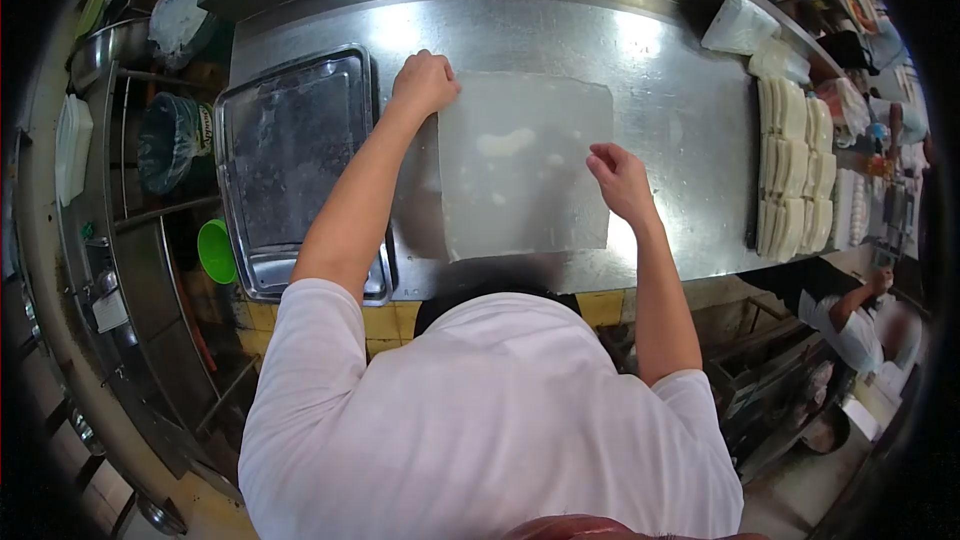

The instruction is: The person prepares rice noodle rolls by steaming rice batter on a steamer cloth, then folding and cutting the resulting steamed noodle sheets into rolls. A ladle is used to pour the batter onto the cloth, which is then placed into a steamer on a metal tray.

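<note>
At the left, the rectangular metal tray (pixel 290 145) stands just beside the tabletop's (pixel 690 140) near left part, its right rim leaving a narrow strip before the sheet. The left hand (pixel 425 82) has its grip closed, apparently on the far left corner of the translucent white sheet (pixel 525 205), which lies flat mid-tabletop, seemingly to keep it spread, while the right hand (pixel 622 182) curls at its right edge, whether pinching I cannot tell. Rightward, a broad stretch of tabletop gives sideways room before the rows of white folded bundles (pixel 790 160).
</note>
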